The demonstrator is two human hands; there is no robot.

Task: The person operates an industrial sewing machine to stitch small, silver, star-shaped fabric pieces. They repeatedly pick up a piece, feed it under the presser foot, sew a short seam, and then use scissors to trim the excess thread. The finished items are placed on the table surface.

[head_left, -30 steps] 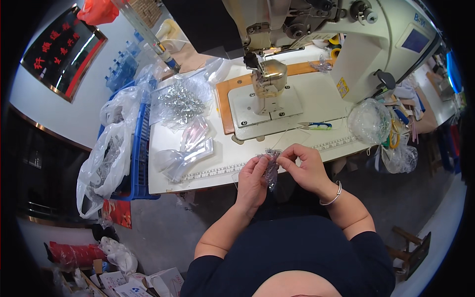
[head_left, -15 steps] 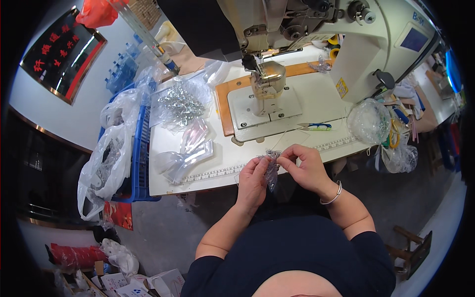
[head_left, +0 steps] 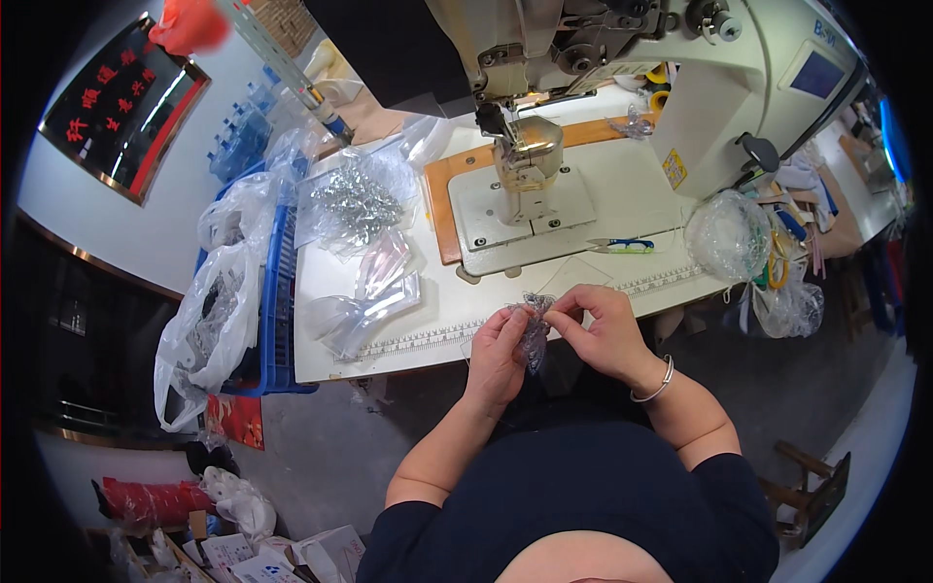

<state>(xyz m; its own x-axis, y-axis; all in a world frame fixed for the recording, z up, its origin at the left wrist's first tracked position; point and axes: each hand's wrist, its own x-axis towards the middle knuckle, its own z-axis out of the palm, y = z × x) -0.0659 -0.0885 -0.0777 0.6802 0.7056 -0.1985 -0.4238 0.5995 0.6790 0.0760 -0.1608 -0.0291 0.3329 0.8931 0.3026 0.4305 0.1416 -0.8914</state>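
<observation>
A small grey, see-through lacy piece (head_left: pixel 534 335), shaped somewhat like a butterfly, is held up at the table's front edge. My left hand (head_left: pixel 498 352) pinches its left side between thumb and fingers. From the right, my right hand (head_left: pixel 601 330) pinches at its upper right part, fingertips close to the left ones. A thin thread seems to run from the piece onto the table. Thread snips (head_left: pixel 624 246) with a green and blue handle lie beyond my right hand. The sewing machine (head_left: pixel 528 170) stands behind, its needle area apart from both hands.
A ruler strip (head_left: pixel 418 339) runs along the table's front edge. Clear plastic pieces (head_left: pixel 374 311) and a bag of shiny metal bits (head_left: pixel 358 202) lie on the left, beside a blue crate (head_left: pixel 279 291) with plastic bags. At the right are a clear plastic bundle (head_left: pixel 725 239) and yellow-handled scissors (head_left: pixel 777 262).
The lacy piece has turned slightly and spreads wider between my fingers. Both hands stay in nearly the same place, still pinching.
</observation>
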